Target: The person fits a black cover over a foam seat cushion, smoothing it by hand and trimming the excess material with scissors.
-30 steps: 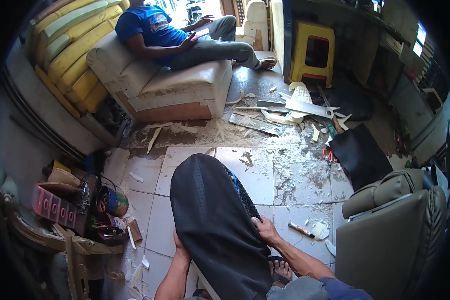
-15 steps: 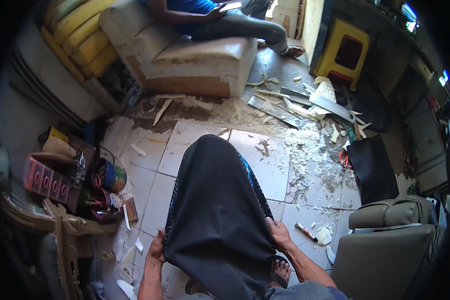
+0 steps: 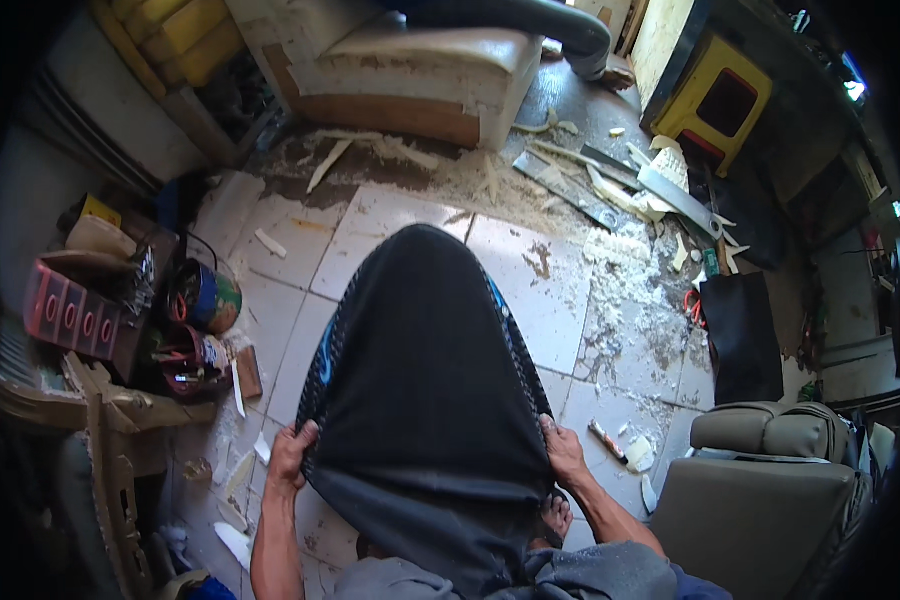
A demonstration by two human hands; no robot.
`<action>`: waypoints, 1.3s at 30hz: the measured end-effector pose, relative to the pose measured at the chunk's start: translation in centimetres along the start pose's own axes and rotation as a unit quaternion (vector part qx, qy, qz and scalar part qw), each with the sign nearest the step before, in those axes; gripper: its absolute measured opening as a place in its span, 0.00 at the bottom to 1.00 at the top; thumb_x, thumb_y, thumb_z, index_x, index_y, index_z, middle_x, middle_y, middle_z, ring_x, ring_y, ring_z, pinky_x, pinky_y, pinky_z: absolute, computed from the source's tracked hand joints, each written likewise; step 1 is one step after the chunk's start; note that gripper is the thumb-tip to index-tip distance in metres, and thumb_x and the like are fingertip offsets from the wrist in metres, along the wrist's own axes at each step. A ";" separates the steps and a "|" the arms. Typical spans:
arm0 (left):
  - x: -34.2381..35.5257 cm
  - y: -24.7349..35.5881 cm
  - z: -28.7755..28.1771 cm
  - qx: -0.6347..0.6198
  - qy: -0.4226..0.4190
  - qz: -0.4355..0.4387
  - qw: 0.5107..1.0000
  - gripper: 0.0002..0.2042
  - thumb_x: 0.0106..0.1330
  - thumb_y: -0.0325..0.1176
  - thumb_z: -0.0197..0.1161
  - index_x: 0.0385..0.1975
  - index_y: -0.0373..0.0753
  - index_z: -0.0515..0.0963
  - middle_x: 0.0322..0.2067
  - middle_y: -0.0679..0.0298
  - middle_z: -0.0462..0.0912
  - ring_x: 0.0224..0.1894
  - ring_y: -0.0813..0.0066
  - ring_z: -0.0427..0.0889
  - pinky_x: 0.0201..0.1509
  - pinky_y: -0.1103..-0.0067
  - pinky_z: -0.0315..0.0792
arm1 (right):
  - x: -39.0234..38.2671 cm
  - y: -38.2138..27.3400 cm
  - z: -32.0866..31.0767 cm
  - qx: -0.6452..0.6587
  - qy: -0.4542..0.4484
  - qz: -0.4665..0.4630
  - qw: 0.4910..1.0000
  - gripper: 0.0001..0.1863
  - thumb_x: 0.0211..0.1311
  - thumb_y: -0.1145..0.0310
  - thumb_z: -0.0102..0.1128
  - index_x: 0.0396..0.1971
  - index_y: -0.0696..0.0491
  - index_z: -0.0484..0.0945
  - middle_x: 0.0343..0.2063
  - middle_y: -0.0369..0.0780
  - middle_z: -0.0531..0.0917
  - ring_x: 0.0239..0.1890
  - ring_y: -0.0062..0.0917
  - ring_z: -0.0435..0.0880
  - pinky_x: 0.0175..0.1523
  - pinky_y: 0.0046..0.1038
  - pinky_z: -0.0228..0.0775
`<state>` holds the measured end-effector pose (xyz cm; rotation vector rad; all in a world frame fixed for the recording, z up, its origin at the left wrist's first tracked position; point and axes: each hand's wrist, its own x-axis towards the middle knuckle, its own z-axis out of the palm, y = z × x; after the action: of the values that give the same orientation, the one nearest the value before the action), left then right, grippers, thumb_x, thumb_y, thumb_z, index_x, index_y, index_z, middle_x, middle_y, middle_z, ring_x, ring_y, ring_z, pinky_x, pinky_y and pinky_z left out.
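Note:
A black vinyl seat cover (image 3: 420,370) with a rounded far end stretches out in front of me, its near part resting over my lap. Dark textured side bands with blue marks run along both its edges. At the left edge my left hand (image 3: 290,455) is closed, the thumb on top and the fingers hidden beneath. Its opposite edge is pinched in my right hand (image 3: 564,452), thumb upward. The cover looks taut and smooth at the far end, creased nearer to me. Whatever lies under it is hidden.
Foam scraps and metal strips (image 3: 570,190) litter the floor before a worn sofa (image 3: 390,110), where a person sits. Left stand a pink drawer box (image 3: 75,315) and tins (image 3: 208,298). Right are a grey padded seat (image 3: 760,510), a black sheet (image 3: 740,335) and a yellow stool (image 3: 715,105).
Both hands have moved up slightly, the left one also leftward. The cover is spread wider and flatter, and blue marks now show on its left side. The view has tilted downward.

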<state>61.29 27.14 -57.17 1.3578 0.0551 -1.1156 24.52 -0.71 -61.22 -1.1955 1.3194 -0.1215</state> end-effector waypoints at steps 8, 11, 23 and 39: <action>-0.5 -3.0 0.1 0.031 0.026 0.019 0.999 0.21 0.74 0.46 0.60 0.50 0.31 0.77 0.42 0.58 0.87 0.40 0.72 0.86 0.47 0.77 0.81 | 0.8 2.2 -0.1 -0.024 0.015 -0.021 0.999 0.34 0.71 0.38 0.51 0.38 0.60 0.85 0.26 0.34 0.84 0.31 0.15 0.76 0.40 0.26 0.70; -1.3 -4.5 -0.1 0.037 0.029 0.045 0.998 0.24 0.74 0.49 0.58 0.51 0.29 0.75 0.43 0.57 0.86 0.40 0.72 0.86 0.47 0.76 0.81 | 0.7 2.0 -0.5 -0.012 0.000 -0.009 1.000 0.34 0.71 0.38 0.52 0.36 0.60 0.85 0.25 0.34 0.84 0.31 0.15 0.75 0.39 0.25 0.70; 4.4 -10.0 -0.2 0.375 0.155 0.167 0.899 0.26 0.75 0.57 0.53 0.27 0.36 0.73 0.20 0.75 0.65 0.25 0.84 0.59 0.28 0.79 0.58 | 4.2 3.9 1.4 -0.045 0.004 -0.055 0.997 0.31 0.71 0.42 0.54 0.27 0.59 0.79 0.18 0.37 0.75 0.26 0.21 0.70 0.34 0.30 0.65; 5.0 -11.2 4.1 0.498 0.237 0.167 0.817 0.11 0.78 0.35 0.49 0.38 0.32 0.72 0.26 0.39 0.78 0.29 0.36 0.77 0.30 0.59 0.67 | 4.7 2.2 3.0 -0.213 0.031 -0.089 0.973 0.19 0.78 0.57 0.43 0.42 0.56 0.79 0.28 0.58 0.79 0.34 0.59 0.79 0.35 0.50 0.68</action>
<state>54.34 23.03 -67.32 2.4514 -0.4561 -0.4355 27.26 -1.04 -66.60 -1.6868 1.3281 -0.0033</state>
